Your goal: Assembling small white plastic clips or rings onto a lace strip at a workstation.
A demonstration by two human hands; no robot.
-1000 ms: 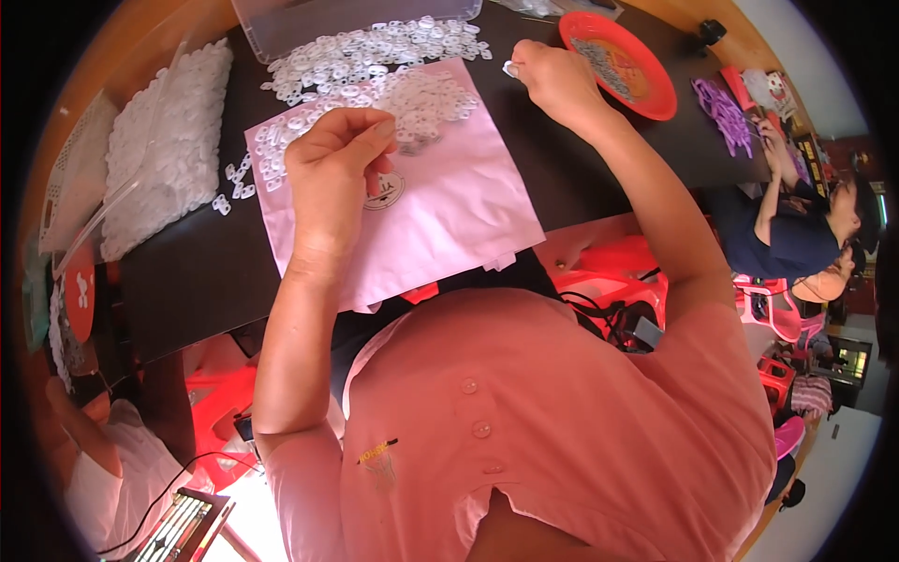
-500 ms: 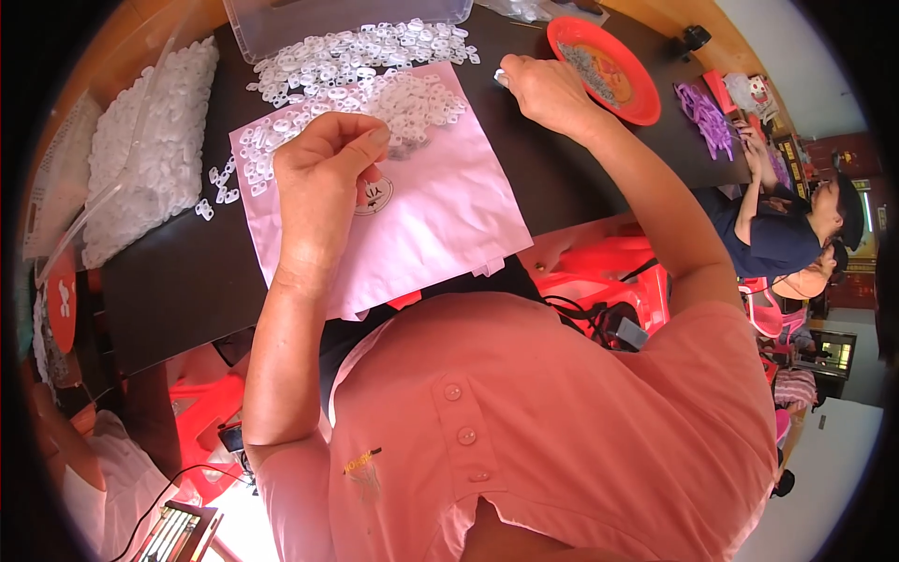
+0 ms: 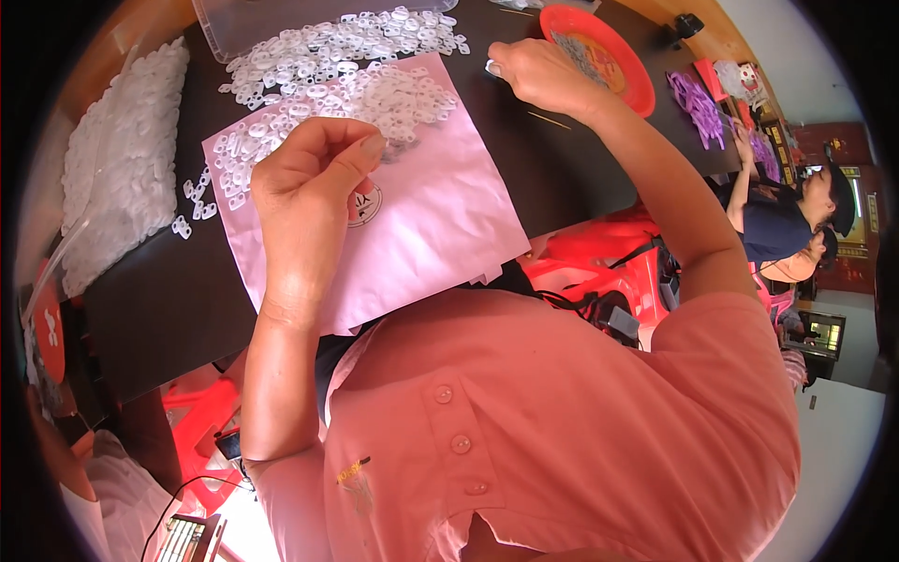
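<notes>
Over a pink cloth [image 3: 440,225] my left hand [image 3: 309,192] is closed, thumb pressed to the bent forefinger. Whatever it pinches, if anything, is too small to make out. My right hand [image 3: 543,77] reaches out over the dark table, just left of a red plate [image 3: 640,80] with small grey bits [image 3: 576,54] on it. Between its thumb and fingers pokes out a small white plastic piece [image 3: 492,67]. Many similar white plastic pieces with holes [image 3: 328,98] lie heaped on the far part of the cloth and beyond it.
A clear plastic bin [image 3: 281,21] stands behind the heap. At the left lies a large clear bag of white pieces [image 3: 126,159]. A thin stick [image 3: 549,120] and purple strips [image 3: 695,108] are on the dark table [image 3: 159,318]. Another person [image 3: 777,220] sits at the right.
The view has shifted slightly, so the table things appear further left. Both hands keep nearly the same pose, the right still pinching its white piece. A thin stick now shows beside my right wrist.
</notes>
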